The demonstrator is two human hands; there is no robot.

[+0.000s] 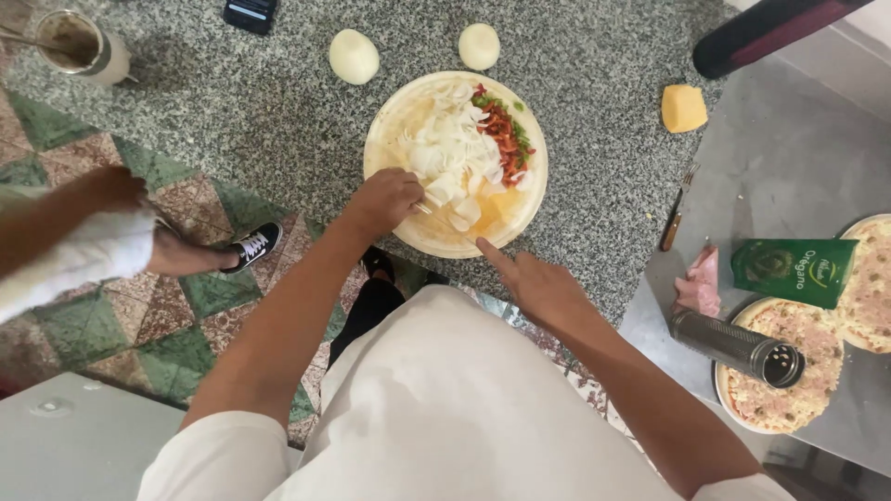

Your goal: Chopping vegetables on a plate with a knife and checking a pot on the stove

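resting on a grey speckled stone counter [260, 121], a round pale cutting board [394, 130] carries a heap of chopped white onion [444, 153] at its centre, with a strip of diced red and green pepper [504, 130] toward 3 o'clock. left hand [385, 199], at the board's 7 o'clock edge, is curled shut over onion pieces; a thin pale sliver shows beside its fingers, and what that is cannot be told. right hand [534, 283], at about 5 o'clock, lies mostly spread, its index finger extended and touching the board's rim.

handling, as a judgement: the onion pieces look light, moist and slippery, loose enough to scatter; they are best gathered in a cupped pinch from the side of the heap. the board looks stiff and flat, best steadied at its rim.

surroundings: two peeled whole onions [354, 56] lie just beyond the board at 12 o'clock; a block of yellow cheese [684, 108] sits at 2 o'clock. at 3 to 4 o'clock, on a grey metal surface [789, 158], lie a fork [677, 209], folded pink ham [701, 283], a green packet [794, 272], a steel cylinder shaker [738, 346] and two topped pizzas [817, 371]. a cup [79, 44] stands at 10 o'clock. another person's arm [74, 227] enters at 9 o'clock above the patterned floor tiles [111, 315].
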